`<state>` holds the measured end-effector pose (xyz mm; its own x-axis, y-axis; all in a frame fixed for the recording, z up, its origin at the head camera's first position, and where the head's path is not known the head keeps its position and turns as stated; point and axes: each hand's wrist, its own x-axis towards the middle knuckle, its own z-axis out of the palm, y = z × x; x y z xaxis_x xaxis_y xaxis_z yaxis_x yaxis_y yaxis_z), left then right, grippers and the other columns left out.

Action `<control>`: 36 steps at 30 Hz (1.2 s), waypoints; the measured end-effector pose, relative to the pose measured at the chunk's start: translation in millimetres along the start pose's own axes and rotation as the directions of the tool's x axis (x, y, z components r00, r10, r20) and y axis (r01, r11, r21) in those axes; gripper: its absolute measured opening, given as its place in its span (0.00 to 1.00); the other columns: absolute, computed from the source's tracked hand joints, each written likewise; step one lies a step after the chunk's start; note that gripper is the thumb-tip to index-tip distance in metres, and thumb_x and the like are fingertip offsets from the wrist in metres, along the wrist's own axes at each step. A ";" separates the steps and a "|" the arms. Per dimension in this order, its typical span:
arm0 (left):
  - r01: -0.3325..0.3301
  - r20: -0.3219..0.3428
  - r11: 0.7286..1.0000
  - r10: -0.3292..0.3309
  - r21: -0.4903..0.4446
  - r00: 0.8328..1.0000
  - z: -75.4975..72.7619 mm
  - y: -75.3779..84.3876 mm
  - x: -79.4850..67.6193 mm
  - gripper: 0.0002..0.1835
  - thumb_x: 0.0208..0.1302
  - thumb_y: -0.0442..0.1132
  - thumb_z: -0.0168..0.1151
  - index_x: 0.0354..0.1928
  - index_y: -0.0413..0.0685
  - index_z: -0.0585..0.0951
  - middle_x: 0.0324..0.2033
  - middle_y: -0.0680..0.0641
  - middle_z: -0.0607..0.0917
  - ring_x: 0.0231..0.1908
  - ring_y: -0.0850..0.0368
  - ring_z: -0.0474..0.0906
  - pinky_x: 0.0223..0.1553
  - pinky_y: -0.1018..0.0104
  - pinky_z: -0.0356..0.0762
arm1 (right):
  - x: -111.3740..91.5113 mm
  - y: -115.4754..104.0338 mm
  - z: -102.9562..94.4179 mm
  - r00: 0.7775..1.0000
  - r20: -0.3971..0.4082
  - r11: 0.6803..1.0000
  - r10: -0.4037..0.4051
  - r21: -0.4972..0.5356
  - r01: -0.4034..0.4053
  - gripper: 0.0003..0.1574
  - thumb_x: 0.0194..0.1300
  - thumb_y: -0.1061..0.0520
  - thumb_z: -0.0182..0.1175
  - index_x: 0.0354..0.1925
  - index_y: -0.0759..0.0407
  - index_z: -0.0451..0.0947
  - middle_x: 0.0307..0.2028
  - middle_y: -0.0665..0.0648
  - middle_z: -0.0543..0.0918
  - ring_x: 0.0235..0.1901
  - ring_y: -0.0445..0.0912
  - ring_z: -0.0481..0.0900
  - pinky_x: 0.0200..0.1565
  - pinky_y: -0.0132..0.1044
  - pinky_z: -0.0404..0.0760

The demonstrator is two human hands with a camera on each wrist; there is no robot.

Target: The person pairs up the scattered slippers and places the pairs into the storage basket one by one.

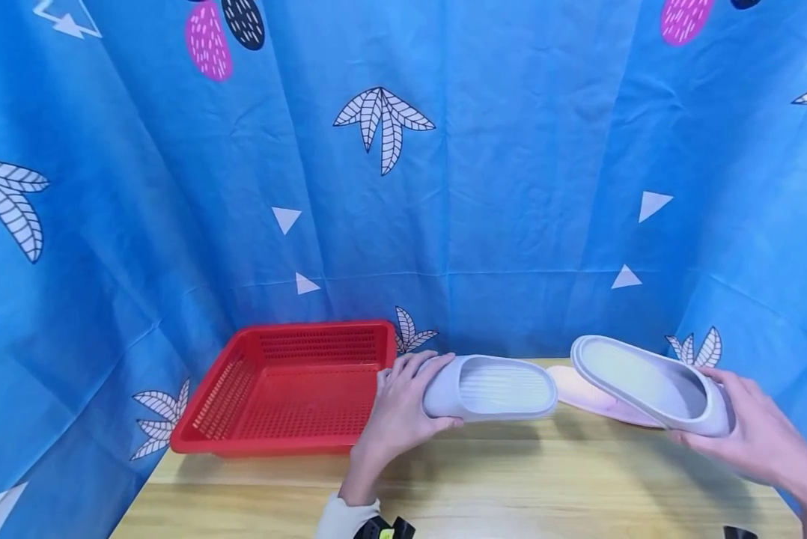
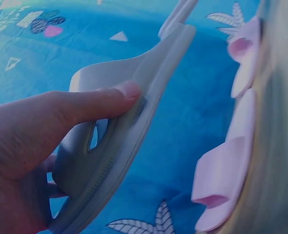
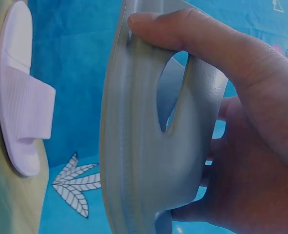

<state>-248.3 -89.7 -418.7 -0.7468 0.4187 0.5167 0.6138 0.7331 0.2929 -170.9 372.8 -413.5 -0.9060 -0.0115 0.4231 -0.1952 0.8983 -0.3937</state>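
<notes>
My left hand (image 1: 400, 408) grips a light grey slipper (image 1: 507, 388) by its strap end, its opening facing up in the head view. In the left wrist view the thumb presses along the sole's edge, with other fingers partly hidden behind the strap. A matching grey slipper (image 1: 629, 374) is held by my right hand (image 1: 757, 430) around the strap, tilted, heel toward the middle. Both grey slippers are raised over the table. Behind them lie two pink slippers (image 2: 219, 168), strap side up; in the head view the right grey slipper partly covers them.
A red plastic basket (image 1: 278, 447) with slotted walls stands at the table's left, close beside my left hand. The pale wooden table (image 1: 498, 494) reaches back to a blue patterned curtain (image 1: 511, 187), which also hangs along both sides.
</notes>
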 end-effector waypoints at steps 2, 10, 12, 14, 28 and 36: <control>0.006 -0.012 1.000 -0.006 0.008 1.000 -5.2 -3.1 2.4 0.49 0.37 0.67 0.72 0.67 0.72 0.65 0.62 0.54 0.70 0.60 0.54 0.61 0.46 0.51 0.63 | 1.3 -1.4 -2.7 1.000 -0.019 1.000 -0.007 -0.003 0.007 0.67 0.28 0.48 0.82 0.62 0.70 0.59 0.48 0.76 0.67 0.44 0.68 0.63 0.32 0.49 0.62; 0.049 -0.068 0.999 -0.048 0.016 0.997 -17.3 -11.0 11.1 0.55 0.33 0.63 0.76 0.69 0.73 0.61 0.62 0.55 0.68 0.61 0.56 0.60 0.43 0.51 0.67 | 9.3 -10.2 -11.5 0.998 -0.066 1.000 -0.013 -0.026 0.011 0.70 0.24 0.50 0.83 0.63 0.67 0.59 0.50 0.76 0.65 0.44 0.70 0.62 0.34 0.59 0.58; 0.050 -0.081 0.999 -0.049 0.010 0.995 -18.6 -12.1 12.4 0.56 0.33 0.64 0.76 0.69 0.72 0.61 0.62 0.55 0.68 0.61 0.55 0.59 0.43 0.51 0.67 | 9.5 -12.8 -14.0 0.996 -0.088 0.999 -0.012 -0.032 0.010 0.71 0.23 0.50 0.84 0.64 0.66 0.60 0.51 0.76 0.65 0.45 0.69 0.62 0.34 0.57 0.57; 0.042 -0.091 0.999 -0.042 -0.001 0.995 -19.6 -12.8 13.0 0.55 0.33 0.63 0.77 0.69 0.70 0.62 0.63 0.54 0.68 0.61 0.54 0.59 0.43 0.51 0.67 | 9.0 -15.3 -16.1 0.994 -0.112 1.000 -0.015 -0.020 0.012 0.71 0.21 0.51 0.84 0.64 0.64 0.61 0.52 0.75 0.66 0.46 0.69 0.61 0.35 0.56 0.56; 0.029 -0.161 0.999 -0.033 -0.022 0.986 -37.4 -19.2 9.7 0.53 0.33 0.61 0.78 0.68 0.67 0.66 0.65 0.54 0.66 0.63 0.53 0.57 0.49 0.47 0.62 | 6.6 -25.3 -29.7 0.964 -0.262 0.999 -0.046 -0.024 0.041 0.72 0.14 0.51 0.83 0.65 0.54 0.66 0.57 0.70 0.66 0.53 0.67 0.59 0.51 0.70 0.49; 0.030 -0.188 1.000 -0.031 -0.008 0.982 -47.4 -18.2 9.3 0.55 0.31 0.58 0.80 0.68 0.69 0.64 0.65 0.52 0.66 0.65 0.53 0.55 0.52 0.46 0.59 | 6.9 -33.4 -38.6 0.959 -0.281 0.996 -0.040 -0.083 0.017 0.73 0.14 0.48 0.82 0.66 0.50 0.65 0.62 0.69 0.63 0.55 0.71 0.57 0.45 0.68 0.48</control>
<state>-254.3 -124.6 -381.2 -0.7038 0.2881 0.6494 0.5935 0.7408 0.3146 -156.1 359.7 -366.0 -0.7553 0.0764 0.6510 -0.1793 0.9312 -0.3173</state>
